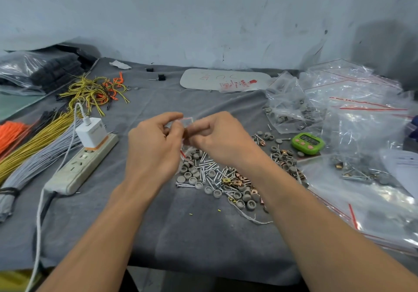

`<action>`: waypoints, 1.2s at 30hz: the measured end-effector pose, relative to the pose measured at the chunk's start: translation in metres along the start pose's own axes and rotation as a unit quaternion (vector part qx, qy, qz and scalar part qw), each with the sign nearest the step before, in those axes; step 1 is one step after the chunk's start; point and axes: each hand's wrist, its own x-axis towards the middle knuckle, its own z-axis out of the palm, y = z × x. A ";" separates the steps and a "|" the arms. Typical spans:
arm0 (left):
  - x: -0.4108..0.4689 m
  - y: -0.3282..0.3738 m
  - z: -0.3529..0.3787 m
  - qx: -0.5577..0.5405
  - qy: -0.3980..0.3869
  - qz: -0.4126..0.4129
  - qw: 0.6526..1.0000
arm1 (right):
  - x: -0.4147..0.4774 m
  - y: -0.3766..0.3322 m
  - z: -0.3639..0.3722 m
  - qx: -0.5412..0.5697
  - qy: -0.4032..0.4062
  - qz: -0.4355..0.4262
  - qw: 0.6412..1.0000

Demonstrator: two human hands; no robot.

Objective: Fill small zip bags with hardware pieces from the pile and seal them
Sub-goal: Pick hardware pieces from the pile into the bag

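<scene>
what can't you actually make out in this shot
Head view only:
1. small zip bag: mostly hidden by left hand and right hand pinching it; contents and seal unclear.
2. green timer: digits blurred, too small.
3. white pouch: red print too small to read.
4. large clear bags: cut off by right edge, glare masks contents.

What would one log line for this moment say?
left hand: pinches bag | right hand: pinches bag | pile: on cloth | seal: cannot tell
</scene>
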 end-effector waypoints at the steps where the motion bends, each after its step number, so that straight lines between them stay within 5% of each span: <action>1: 0.001 -0.001 -0.001 -0.003 0.005 -0.005 1.000 | 0.000 0.000 -0.007 0.014 0.030 0.013 0.999; 4: 0.002 -0.003 -0.003 -0.013 0.019 -0.017 1.000 | 0.000 0.007 -0.026 -0.067 0.106 0.060 0.990; 10: 0.003 -0.002 -0.003 -0.008 0.014 -0.013 1.000 | -0.007 0.021 -0.005 -0.396 -0.050 0.155 0.904; 18: 0.004 -0.002 -0.004 0.004 -0.013 -0.028 1.000 | -0.008 0.015 0.009 -0.455 -0.069 0.143 0.876; 21: 0.004 -0.001 -0.004 0.002 -0.017 -0.028 0.999 | -0.006 0.016 -0.006 -0.395 0.035 0.139 0.907; 25: 0.004 0.004 -0.001 0.012 -0.037 -0.026 0.999 | -0.006 0.000 -0.020 -0.119 0.150 0.062 0.979; 30: 0.002 0.009 0.001 0.002 -0.078 -0.011 0.997 | -0.009 -0.009 0.009 -0.165 0.079 -0.032 0.983; 36: 0.003 0.009 -0.002 -0.005 -0.053 -0.024 0.998 | -0.003 -0.003 0.011 -0.028 0.079 -0.013 0.996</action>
